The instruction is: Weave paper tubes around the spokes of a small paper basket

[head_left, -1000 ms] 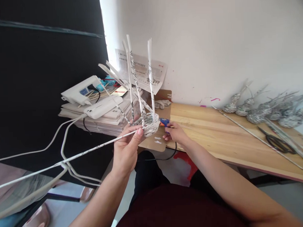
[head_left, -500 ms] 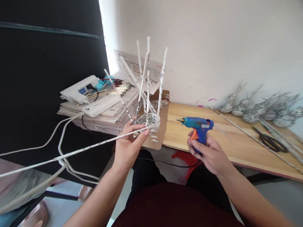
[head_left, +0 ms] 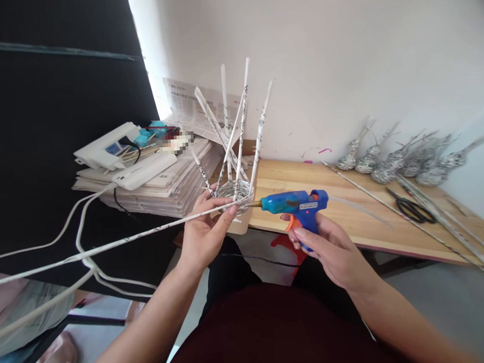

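My left hand (head_left: 206, 233) grips a small woven paper-tube basket (head_left: 235, 191) with several upright paper spokes (head_left: 240, 123) rising from it. A long paper tube (head_left: 109, 247) runs from the basket out to the left past my thumb. My right hand (head_left: 327, 250) is closed round a blue glue gun (head_left: 296, 203) with an orange trigger. The gun's nozzle touches the basket's right rim.
A wooden table (head_left: 346, 215) stands ahead with black scissors (head_left: 412, 210), long paper tubes and several woven pieces (head_left: 404, 162) by the white wall. A paper stack (head_left: 163, 187) holds a white power strip (head_left: 104, 149); white cables (head_left: 85, 245) hang off it.
My right hand lifted the glue gun from the table edge, then brought its nozzle left to the basket. The view shifted slightly right.
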`<state>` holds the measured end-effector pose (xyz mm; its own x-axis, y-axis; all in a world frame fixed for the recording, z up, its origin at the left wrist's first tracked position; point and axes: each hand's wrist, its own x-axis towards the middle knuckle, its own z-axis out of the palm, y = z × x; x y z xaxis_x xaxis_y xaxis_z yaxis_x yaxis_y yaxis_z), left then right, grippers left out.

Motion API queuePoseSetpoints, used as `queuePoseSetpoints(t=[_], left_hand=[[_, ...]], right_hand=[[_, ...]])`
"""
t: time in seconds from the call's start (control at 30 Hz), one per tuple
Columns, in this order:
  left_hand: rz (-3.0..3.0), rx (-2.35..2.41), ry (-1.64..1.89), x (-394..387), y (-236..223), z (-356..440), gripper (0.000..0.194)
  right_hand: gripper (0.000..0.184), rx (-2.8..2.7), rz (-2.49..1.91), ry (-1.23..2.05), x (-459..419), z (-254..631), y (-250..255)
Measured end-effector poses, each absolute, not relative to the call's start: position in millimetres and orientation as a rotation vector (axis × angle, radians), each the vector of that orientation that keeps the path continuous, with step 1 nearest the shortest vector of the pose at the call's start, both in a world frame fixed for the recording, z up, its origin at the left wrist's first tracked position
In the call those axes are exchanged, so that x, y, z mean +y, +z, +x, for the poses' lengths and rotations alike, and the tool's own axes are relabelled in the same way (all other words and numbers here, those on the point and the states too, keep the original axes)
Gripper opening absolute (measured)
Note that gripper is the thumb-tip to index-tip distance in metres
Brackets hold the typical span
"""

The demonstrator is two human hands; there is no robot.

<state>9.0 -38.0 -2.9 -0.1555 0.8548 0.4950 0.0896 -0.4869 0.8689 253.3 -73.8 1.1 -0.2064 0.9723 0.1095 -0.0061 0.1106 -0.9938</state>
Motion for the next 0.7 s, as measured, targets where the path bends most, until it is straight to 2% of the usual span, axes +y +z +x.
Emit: queuePoseSetpoints(t=[0.13,0.33,0.53,0.7], left_hand=[[1.504,1.117,1.64,-38.1,-5.1,10.8,0.021],[1.438,1.053,1.592,-39.7,-8.0,14.5,0.022],[1.159,0.876,1.556,-43.1,-4.2,22.9,0.035],[1.125,0.872,1.536,-43.0,-3.0,26.6,0.037]], right_hand=[[0.024,-1.518,-1.075,1.093,-78.2,250.2,0.4],[0.026,-1.529,-1.127,0.989,-82.5,248.5,0.9],[0.024,-1.64,-1.105,0.761,-84.3,249.8,-12.1],[0.029,-1.758,-1.071,0.718,-89.7,249.3,-3.5]])
